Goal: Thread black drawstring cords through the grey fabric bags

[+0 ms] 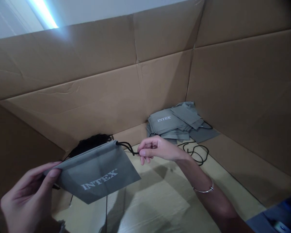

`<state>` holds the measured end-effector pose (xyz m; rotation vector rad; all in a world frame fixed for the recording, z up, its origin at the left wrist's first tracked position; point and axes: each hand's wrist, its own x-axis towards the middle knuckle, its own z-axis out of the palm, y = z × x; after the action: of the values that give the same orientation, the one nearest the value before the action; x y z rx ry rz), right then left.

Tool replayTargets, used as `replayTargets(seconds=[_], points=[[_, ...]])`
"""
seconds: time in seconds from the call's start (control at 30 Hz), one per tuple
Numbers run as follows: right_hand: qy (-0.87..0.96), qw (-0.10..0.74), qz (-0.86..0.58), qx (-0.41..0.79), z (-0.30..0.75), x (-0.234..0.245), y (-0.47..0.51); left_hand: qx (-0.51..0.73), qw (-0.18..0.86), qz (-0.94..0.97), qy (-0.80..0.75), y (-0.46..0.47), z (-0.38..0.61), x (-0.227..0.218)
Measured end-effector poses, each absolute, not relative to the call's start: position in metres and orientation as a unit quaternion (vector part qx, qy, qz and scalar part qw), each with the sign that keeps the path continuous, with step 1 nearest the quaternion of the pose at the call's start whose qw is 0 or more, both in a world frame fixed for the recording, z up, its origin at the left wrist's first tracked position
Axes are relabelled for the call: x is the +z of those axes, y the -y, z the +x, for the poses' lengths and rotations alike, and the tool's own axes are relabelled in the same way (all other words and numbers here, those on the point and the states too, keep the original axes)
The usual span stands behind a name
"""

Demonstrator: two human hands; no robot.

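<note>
Just above the floor of a large brown cardboard box (63, 97), the left hand (26, 197) pinches a corner of a grey fabric drawstring bag (97, 178) between thumb and fingers, while the right hand (155, 149) pinches the bag's thin black cord (126, 147). A stack of similar grey bags (169, 123) lies in the box's far right corner, and a dark tangle of black cords (91, 144) sits against the far wall.

One left hand (29, 197) and one right hand (157, 149) hold one grey drawstring bag (94, 173). Beyond the right fingers (145, 152) lie one stack of grey bags (169, 123), its number hidden, one loose black cord (195, 152), and one heap of black cord (89, 145).
</note>
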<state>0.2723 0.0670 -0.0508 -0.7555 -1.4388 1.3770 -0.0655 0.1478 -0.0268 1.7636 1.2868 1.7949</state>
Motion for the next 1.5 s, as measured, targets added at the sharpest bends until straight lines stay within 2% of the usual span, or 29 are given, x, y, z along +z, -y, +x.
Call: replayTargets(seconds=[0.57,1.5], points=[[0.577,0.497,-0.277,0.586,0.255,-0.054,-0.072,0.649,0.181,0.588,-0.448,-0.143,-0.059,-0.023],[0.551,0.502,-0.273,0.608,0.248,-0.058,-0.071,0.653,0.162,0.585,-0.453,-0.144,-0.058,-0.023]])
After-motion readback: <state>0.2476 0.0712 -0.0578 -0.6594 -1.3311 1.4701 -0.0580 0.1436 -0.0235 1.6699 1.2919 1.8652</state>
